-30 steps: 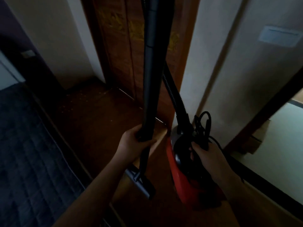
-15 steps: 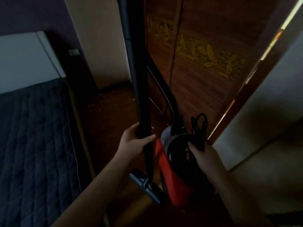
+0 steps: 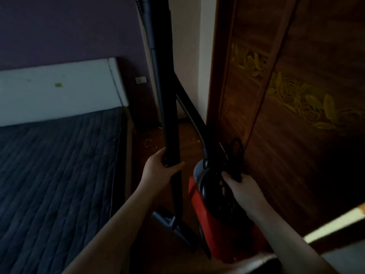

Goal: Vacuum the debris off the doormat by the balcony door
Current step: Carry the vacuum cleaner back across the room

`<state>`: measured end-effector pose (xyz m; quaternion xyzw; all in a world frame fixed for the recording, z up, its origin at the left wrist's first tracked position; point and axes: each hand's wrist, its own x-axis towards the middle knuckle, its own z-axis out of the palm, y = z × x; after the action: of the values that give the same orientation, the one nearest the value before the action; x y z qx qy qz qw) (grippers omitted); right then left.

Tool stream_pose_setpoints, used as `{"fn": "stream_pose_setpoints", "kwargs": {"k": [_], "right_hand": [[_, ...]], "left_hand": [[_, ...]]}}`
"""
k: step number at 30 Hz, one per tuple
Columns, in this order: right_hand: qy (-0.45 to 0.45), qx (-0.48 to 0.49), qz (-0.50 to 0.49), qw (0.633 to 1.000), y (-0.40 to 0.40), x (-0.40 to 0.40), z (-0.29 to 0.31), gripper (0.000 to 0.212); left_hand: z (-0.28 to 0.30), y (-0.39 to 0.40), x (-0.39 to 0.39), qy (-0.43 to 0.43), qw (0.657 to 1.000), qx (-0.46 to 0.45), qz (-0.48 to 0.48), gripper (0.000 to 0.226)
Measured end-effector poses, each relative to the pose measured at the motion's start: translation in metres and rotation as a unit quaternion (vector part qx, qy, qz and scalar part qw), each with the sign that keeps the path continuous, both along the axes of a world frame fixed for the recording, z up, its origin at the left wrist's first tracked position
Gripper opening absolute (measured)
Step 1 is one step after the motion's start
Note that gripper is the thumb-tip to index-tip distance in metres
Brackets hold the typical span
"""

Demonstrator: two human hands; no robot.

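My left hand (image 3: 161, 170) grips the black vacuum wand (image 3: 166, 107), which stands nearly upright with its floor nozzle (image 3: 169, 222) hanging low in front of me. My right hand (image 3: 240, 189) holds the handle and bundled black cord (image 3: 236, 157) of the red canister vacuum (image 3: 209, 220), lifted off the floor. A ribbed hose (image 3: 194, 119) runs from the canister up behind the wand. Pale crumbs of debris (image 3: 150, 143) lie scattered on the dark wooden floor ahead. No doormat or balcony door is in view.
A bed with a dark quilted cover (image 3: 55, 175) and white headboard (image 3: 57, 89) fills the left. A dark wooden wardrobe with gold flower inlay (image 3: 296, 115) stands close on the right. Between them runs a narrow floor strip ending at a cream wall (image 3: 187, 56).
My view has swung left, so the bed and headboard now fill the left and the wardrobe sits on the right. Both hands keep the same hold on the wand and canister.
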<state>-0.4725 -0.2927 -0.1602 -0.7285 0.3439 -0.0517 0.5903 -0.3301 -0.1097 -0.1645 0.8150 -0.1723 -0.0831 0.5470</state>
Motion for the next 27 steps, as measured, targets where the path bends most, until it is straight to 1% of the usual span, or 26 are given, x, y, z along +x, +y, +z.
{"fn": "stream_pose_setpoints", "kwargs": {"k": [3, 7, 10, 15, 18, 22, 27], "right_hand": [[-0.004, -0.02, 0.041, 0.999, -0.02, 0.044, 0.006, 0.033], [-0.009, -0.05, 0.114, 0.992, -0.027, 0.099, 0.007, 0.019], [-0.019, -0.08, 0.141, 0.987, -0.026, 0.144, 0.003, 0.018], [-0.009, -0.097, 0.173, 0.98, -0.015, 0.235, -0.011, 0.027], [-0.001, -0.107, 0.187, 0.977, -0.004, 0.291, -0.022, 0.033], [0.003, -0.111, 0.193, 0.975, 0.011, 0.358, -0.023, 0.034], [-0.016, -0.107, 0.178, 0.978, 0.019, 0.436, -0.016, 0.032]], "left_hand": [[0.008, -0.009, 0.027, -0.018, 0.999, -0.002, 0.031, 0.042], [0.011, -0.01, 0.06, -0.059, 0.996, 0.003, 0.064, 0.039], [0.011, -0.006, 0.097, -0.056, 0.994, 0.006, 0.092, 0.04], [0.001, 0.01, 0.175, -0.053, 0.991, -0.015, 0.119, 0.034], [-0.01, 0.022, 0.233, -0.047, 0.992, -0.022, 0.116, 0.033], [-0.013, 0.034, 0.304, -0.038, 0.991, -0.034, 0.121, 0.034], [-0.013, 0.044, 0.386, -0.027, 0.99, -0.043, 0.128, 0.034]]}}
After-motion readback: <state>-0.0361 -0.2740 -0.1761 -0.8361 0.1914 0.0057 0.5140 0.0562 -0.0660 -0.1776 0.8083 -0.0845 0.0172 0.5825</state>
